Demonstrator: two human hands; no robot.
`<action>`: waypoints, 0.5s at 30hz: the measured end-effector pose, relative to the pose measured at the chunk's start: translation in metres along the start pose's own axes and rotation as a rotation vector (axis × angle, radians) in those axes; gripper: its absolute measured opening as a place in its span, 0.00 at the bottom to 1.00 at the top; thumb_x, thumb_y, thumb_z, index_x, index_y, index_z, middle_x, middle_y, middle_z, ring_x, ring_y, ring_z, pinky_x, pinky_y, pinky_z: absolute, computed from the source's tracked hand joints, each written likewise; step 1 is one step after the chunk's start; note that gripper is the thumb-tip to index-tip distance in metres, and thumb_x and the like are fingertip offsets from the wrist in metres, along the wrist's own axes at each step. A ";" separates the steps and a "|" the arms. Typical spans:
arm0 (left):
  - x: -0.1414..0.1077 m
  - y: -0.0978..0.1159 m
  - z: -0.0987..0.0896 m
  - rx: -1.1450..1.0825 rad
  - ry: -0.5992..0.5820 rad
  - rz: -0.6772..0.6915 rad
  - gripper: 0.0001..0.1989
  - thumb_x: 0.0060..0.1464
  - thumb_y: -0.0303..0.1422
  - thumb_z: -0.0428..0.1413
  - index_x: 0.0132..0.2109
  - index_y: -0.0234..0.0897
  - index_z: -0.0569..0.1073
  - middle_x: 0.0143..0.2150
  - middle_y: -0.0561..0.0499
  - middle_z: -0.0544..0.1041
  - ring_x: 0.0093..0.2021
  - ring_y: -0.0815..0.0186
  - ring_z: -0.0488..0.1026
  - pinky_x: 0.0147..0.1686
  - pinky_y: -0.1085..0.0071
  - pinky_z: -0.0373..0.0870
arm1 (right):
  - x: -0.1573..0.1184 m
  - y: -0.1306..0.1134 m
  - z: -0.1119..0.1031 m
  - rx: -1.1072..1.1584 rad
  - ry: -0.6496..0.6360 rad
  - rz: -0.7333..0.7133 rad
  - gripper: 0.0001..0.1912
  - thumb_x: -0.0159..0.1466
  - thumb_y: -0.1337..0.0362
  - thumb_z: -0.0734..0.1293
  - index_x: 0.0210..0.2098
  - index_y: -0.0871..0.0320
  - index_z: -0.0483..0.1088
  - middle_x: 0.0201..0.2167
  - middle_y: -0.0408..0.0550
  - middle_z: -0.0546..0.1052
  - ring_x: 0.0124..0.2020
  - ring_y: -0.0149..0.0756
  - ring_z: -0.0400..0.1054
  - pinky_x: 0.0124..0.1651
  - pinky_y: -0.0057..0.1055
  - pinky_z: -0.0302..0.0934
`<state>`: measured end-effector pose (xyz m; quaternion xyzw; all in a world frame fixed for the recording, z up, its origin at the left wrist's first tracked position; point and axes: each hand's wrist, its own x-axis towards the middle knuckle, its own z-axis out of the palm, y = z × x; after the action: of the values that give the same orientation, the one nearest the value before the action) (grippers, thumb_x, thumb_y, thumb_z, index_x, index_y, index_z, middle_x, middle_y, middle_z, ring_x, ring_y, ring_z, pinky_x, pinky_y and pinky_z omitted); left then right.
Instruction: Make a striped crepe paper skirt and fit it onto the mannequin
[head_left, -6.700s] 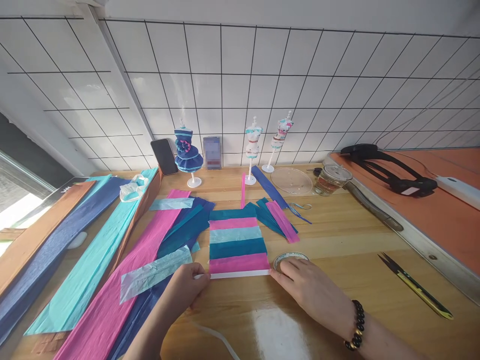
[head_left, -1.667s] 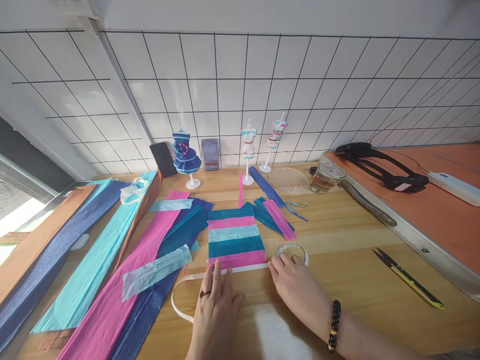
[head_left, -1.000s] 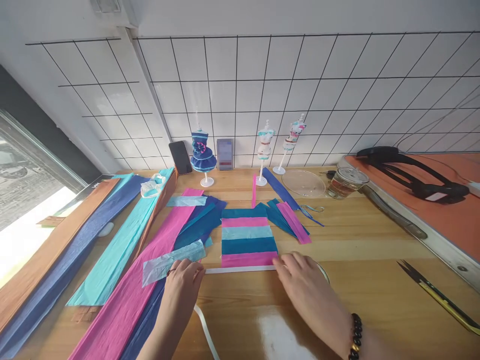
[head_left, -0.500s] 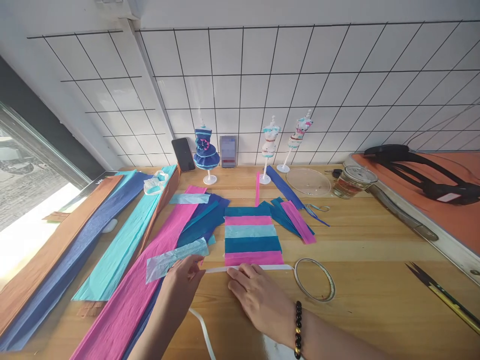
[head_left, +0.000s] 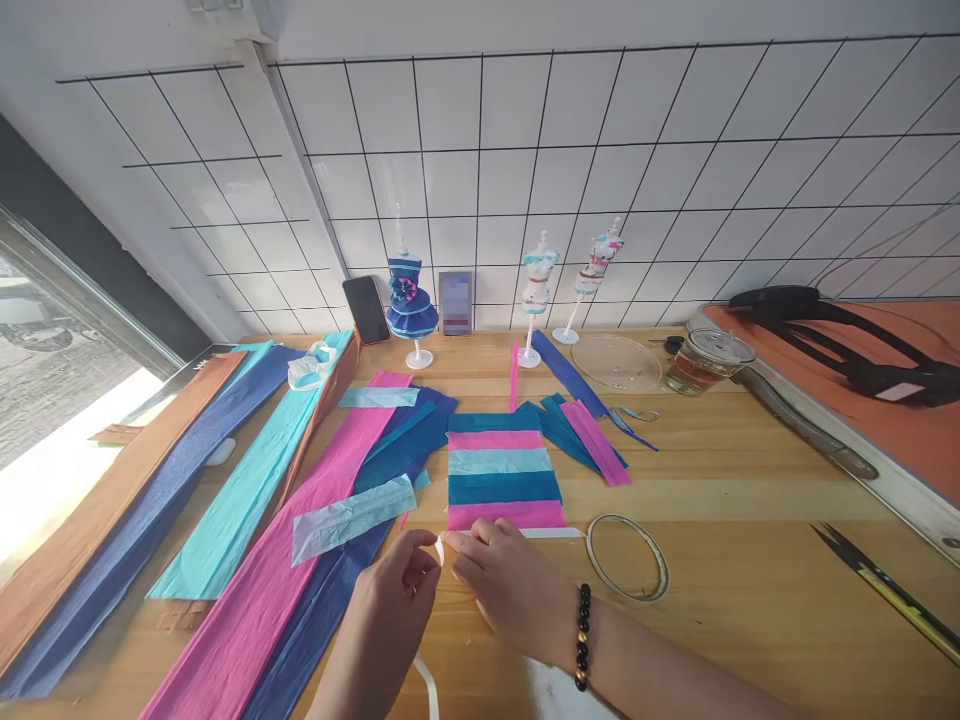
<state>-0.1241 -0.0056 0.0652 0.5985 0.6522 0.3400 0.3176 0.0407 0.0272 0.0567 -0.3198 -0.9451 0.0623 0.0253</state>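
Note:
My left hand [head_left: 409, 580] pinches a narrow white tape [head_left: 440, 550] between thumb and forefinger, bending it upward in a small loop. Close beside it, my right hand [head_left: 499, 570] lies over the tape with its fingers bunched and its fingertips pressing it down. To the right, the tape runs along the lower pink edge of a striped crepe paper panel [head_left: 506, 489] to its tape roll [head_left: 663, 570], which rests on the table. Another white strip [head_left: 429, 685] trails below my left hand. The fingertips of my right hand partly hide the tape.
Crepe paper strips in brown, blue, turquoise and pink [head_left: 251, 590] cover the left side. Small dress forms [head_left: 405, 300] and phones [head_left: 367, 310] stand along the tiled wall. A jar [head_left: 709, 360] and scissors [head_left: 881, 585] are to the right.
My left hand has moved right, close to my right hand, and the tape between them now bends up. My right hand has shifted slightly left. The panel and roll have stayed put.

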 end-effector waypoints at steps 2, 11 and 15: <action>-0.002 -0.004 0.001 0.002 0.032 -0.011 0.08 0.47 0.32 0.50 0.36 0.40 0.71 0.23 0.56 0.74 0.23 0.67 0.71 0.27 0.72 0.66 | 0.002 0.000 -0.002 -0.023 -0.015 -0.017 0.11 0.54 0.75 0.62 0.36 0.59 0.65 0.47 0.47 0.70 0.38 0.38 0.60 0.37 0.36 0.54; 0.001 -0.009 -0.002 -0.054 0.147 -0.051 0.10 0.47 0.35 0.51 0.38 0.40 0.70 0.23 0.56 0.72 0.24 0.66 0.70 0.27 0.70 0.68 | -0.006 0.002 0.003 0.223 0.043 -0.005 0.19 0.56 0.79 0.58 0.45 0.60 0.64 0.49 0.52 0.70 0.43 0.40 0.62 0.43 0.37 0.59; -0.002 0.001 0.004 -0.116 0.063 -0.058 0.09 0.48 0.33 0.52 0.39 0.40 0.68 0.25 0.55 0.74 0.27 0.66 0.73 0.30 0.71 0.69 | -0.016 0.007 -0.003 0.780 0.145 0.272 0.11 0.62 0.72 0.56 0.42 0.58 0.65 0.40 0.48 0.73 0.43 0.34 0.66 0.45 0.31 0.60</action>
<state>-0.1203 -0.0074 0.0641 0.5491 0.6582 0.3863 0.3408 0.0574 0.0231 0.0590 -0.4118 -0.7955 0.3957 0.2025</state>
